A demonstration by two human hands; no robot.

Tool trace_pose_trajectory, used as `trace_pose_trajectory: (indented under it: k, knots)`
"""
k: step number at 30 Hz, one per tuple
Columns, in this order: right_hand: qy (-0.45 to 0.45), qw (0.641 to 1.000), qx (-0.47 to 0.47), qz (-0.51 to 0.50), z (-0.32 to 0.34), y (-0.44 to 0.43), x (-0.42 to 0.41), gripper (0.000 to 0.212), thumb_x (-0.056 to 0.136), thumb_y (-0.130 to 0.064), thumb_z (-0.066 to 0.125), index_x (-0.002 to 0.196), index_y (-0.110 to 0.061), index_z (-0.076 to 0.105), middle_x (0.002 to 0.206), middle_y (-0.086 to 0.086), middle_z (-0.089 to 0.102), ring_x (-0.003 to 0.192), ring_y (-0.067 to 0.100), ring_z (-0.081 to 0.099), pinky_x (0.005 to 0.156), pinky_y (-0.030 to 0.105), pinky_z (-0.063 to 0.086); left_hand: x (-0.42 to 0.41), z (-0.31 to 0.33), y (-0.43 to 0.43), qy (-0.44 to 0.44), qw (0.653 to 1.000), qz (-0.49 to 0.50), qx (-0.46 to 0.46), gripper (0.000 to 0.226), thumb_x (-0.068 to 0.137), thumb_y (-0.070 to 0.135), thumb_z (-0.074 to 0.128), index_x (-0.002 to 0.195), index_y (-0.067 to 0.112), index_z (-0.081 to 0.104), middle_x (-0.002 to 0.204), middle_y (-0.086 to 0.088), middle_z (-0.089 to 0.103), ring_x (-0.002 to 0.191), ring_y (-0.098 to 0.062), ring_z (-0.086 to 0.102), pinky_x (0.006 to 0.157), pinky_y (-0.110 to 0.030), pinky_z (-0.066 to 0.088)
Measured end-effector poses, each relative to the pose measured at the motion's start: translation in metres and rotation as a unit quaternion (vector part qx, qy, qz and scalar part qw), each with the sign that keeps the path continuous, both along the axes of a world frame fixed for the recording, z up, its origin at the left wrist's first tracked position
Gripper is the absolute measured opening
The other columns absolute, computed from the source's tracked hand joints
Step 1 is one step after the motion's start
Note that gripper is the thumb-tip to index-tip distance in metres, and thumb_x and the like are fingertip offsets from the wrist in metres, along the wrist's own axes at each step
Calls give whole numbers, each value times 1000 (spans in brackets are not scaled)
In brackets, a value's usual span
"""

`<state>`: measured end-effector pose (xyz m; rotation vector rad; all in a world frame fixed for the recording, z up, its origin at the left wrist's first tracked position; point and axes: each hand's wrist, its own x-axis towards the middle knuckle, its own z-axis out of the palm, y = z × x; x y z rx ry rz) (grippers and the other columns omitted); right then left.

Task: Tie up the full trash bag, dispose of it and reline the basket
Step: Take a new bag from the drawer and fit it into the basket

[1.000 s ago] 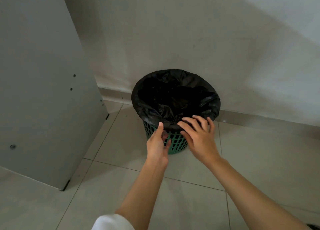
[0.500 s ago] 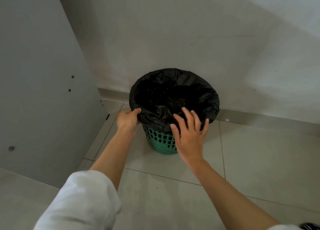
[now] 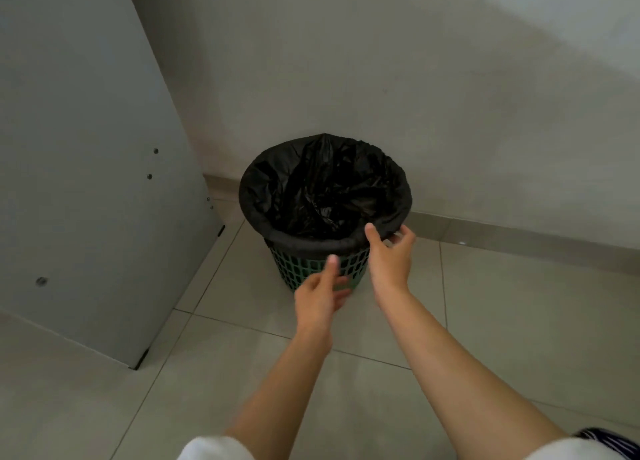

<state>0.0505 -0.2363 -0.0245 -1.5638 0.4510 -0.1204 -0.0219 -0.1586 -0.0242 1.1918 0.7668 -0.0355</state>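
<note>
Your right hand (image 3: 389, 262) pinches the rolled edge of the black plastic trash bag (image 3: 311, 189) at the near right of the rim: the thumb lies on top, and the fingers (image 3: 406, 237) curl round the outside. Your left hand (image 3: 320, 295) hangs lower, in front of the round green plastic basket (image 3: 304, 269). Its thumb points up, its fingers are loosely bent and blurred, and it holds nothing; whether it touches the lattice cannot be told.

The bag lines the basket. Its thin, glossy film is crumpled into folds inside, and its edge is rolled into a smooth, tight band over the whole rim. Below that band the basket's wall shows as an open grid of small square holes, narrowing toward the base.

The basket stands on a floor of large, pale, smooth tiles (image 3: 519, 321), near the foot of a plain matt wall (image 3: 381, 78) with a low skirting. To the left a flat grey panel (image 3: 86, 148), dotted with small holes, stands on the floor. A white sleeve (image 3: 214, 449) covers your left upper arm.
</note>
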Motion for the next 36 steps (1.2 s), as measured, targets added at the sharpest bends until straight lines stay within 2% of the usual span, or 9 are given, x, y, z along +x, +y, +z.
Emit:
trace_pose_trajectory:
  k: [4, 8, 10, 13, 17, 20, 24, 29, 36]
  knots:
    - [17, 1000, -8, 19, -1, 2, 11, 59, 88, -20, 63, 138, -14, 32, 132, 5, 52, 119, 22, 52, 102, 37, 42, 7, -11, 37, -8, 979, 204, 20, 47, 95, 46, 45, 120, 7, 51, 96, -2, 61, 82, -17, 60, 72, -28, 50]
    - [11, 997, -74, 22, 1, -9, 27, 45, 90, -15, 57, 132, -8, 41, 121, 6, 57, 110, 24, 55, 90, 30, 44, 31, -4, 67, -77, 981, 173, 36, 62, 90, 47, 55, 142, 19, 35, 118, 6, 49, 108, -19, 55, 93, -33, 47]
    - [2, 994, -103, 25, 2, -18, 36, 41, 91, -15, 55, 130, -7, 44, 121, 7, 58, 111, 24, 55, 88, 29, 43, 40, -1, 74, -97, 985, 129, 59, 55, 87, 37, 64, 134, 19, 43, 115, 4, 55, 108, -20, 58, 99, -38, 47]
    - [-46, 981, -185, 26, 0, -22, 38, 52, 92, -24, 57, 139, -12, 38, 139, 8, 44, 128, 25, 43, 105, 37, 37, 43, -2, 66, -80, 983, 106, 125, 22, 85, 32, 68, 98, 23, 53, 100, 1, 63, 98, -20, 63, 92, -38, 51]
    - [-265, 873, -397, 101, -3, -11, 12, 37, 86, -45, 55, 112, -21, 66, 134, 5, 50, 132, 25, 36, 110, 45, 23, 33, -5, 42, -77, 983, 162, 49, 23, 98, 36, 46, 95, 17, 57, 90, 2, 63, 85, -14, 61, 75, -26, 49]
    - [-303, 816, -441, 218, -13, -10, 5, 42, 80, -57, 51, 91, -23, 73, 116, -4, 63, 125, 19, 46, 115, 41, 8, 26, -19, 36, -34, 985, 167, -39, 32, 100, 30, 41, 122, 9, 50, 111, -4, 60, 102, -20, 59, 85, -32, 49]
    - [-295, 792, -471, 252, -16, -18, 6, 49, 80, -63, 45, 89, -23, 73, 104, -9, 69, 114, 14, 53, 113, 34, 5, 24, -30, 30, -47, 982, 116, -143, 30, 97, 19, 52, 123, 3, 53, 108, -9, 62, 102, -22, 62, 85, -30, 50]
    - [-276, 787, -484, 266, -13, -18, 6, 55, 80, -66, 38, 92, -24, 72, 97, -12, 68, 108, 10, 51, 113, 30, 2, 30, -28, 21, -43, 959, 174, -221, 29, 91, 12, 61, 117, 3, 56, 106, -12, 63, 88, -18, 63, 71, -23, 56]
    - [-260, 790, -482, 275, -11, -18, 7, 59, 78, -70, 33, 92, -27, 70, 93, -13, 67, 106, 7, 48, 112, 27, -1, 34, -21, 4, -10, 944, 169, -284, 21, 93, 23, 58, 108, 7, 59, 90, -4, 63, 78, -12, 61, 67, -24, 51]
